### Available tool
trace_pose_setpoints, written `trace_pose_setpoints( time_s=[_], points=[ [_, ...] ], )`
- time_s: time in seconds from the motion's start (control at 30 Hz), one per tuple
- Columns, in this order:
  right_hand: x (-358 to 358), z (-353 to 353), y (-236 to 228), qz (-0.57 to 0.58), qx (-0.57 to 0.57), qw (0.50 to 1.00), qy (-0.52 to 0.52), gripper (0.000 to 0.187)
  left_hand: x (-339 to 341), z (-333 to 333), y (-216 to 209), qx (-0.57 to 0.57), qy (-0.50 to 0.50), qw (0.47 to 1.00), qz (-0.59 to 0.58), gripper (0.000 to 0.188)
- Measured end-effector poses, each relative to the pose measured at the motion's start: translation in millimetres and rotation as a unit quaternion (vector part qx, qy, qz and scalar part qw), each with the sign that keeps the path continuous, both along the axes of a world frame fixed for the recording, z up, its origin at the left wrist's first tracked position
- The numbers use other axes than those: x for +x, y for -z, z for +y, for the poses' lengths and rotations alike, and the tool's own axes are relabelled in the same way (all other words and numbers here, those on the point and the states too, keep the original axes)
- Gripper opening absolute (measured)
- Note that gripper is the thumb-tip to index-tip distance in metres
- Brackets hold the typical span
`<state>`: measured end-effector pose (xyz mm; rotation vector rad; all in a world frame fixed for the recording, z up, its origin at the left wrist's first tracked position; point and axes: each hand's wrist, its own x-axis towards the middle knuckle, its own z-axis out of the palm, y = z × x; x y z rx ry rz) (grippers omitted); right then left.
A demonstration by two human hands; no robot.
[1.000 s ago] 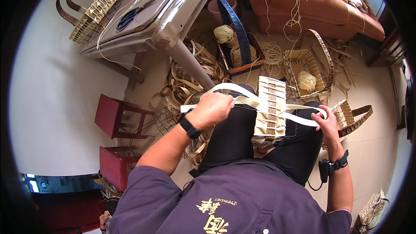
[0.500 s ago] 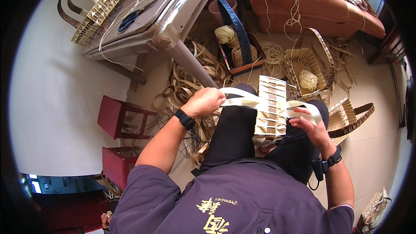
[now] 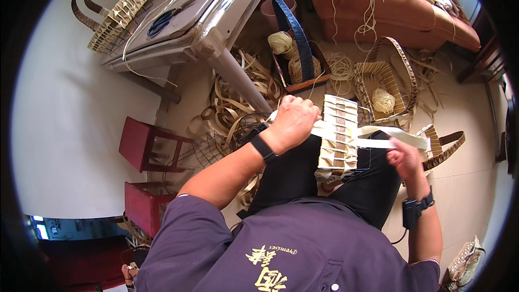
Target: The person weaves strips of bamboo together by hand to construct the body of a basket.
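Note:
On my lap lies a partly woven basket (image 3: 339, 130), a dark wire frame wrapped in cream and brown strips. My left hand (image 3: 296, 121) is closed on a cream strip at the basket's left side, its fingers curled over it. To the right of the basket, my right hand (image 3: 404, 159) grips the end of a cream strip (image 3: 373, 143) that runs out from the weave. Another pale loop (image 3: 400, 134) arches above that hand. Bare wire shows along the frame's right side.
A table (image 3: 178, 27) at upper left bears scissors (image 3: 170, 17) and a woven basket (image 3: 121, 13). Loose strips (image 3: 246, 78) heap beneath it. Baskets with cord stand ahead, including a blue-handled one (image 3: 303, 70). Red stools (image 3: 141, 143) stand left; a reddish sofa (image 3: 378, 16) is upper right.
My left hand has moved right, close to the basket, and now covers the strip there. My right hand has shifted slightly right and down, from open fingers to gripping the strip, drawing it out straighter.

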<state>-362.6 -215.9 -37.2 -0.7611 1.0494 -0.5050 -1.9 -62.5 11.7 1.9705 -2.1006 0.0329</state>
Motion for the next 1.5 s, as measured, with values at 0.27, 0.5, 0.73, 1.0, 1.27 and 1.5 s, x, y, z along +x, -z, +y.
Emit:
trace_pose_setpoints(
  time_s=[0.27, 0.5, 0.73, 1.0, 1.27, 1.5],
  points=[
    [35.5, 22.2, 14.1, 0.032, -0.194, 0.963, -0.186, 0.038, 5.9, -15.9, 14.7, 0.078, -0.018, 0.996, -0.028, 0.024],
    [-0.4, -18.0, -3.8, 0.265, -0.322, 0.908, -0.036, 0.029, 19.2, -7.5, 18.0, 0.049, -0.016, 0.998, 0.042, 0.019],
    [-121.9, -69.2, -48.6, 0.594, -0.553, 0.584, 0.005, 0.031, 33.9, 6.9, 11.4, 0.049, -0.008, 0.997, 0.067, 0.016],
    [-159.2, -68.5, -79.4, 0.583, -0.552, 0.596, -0.005, 0.025, 71.0, 23.1, -31.6, 0.189, -0.057, 0.979, 0.043, 0.019],
    [-49.9, -11.2, -103.6, 0.393, -0.548, 0.720, -0.160, 0.033, 135.9, 57.1, -49.7, -0.148, -0.212, 0.722, 0.642, 0.040],
    [119.6, 54.0, -131.8, 0.119, -0.626, 0.722, -0.267, 0.039, 56.0, 36.7, -68.4, -0.047, 0.029, 0.865, 0.499, 0.027]
  ],
)
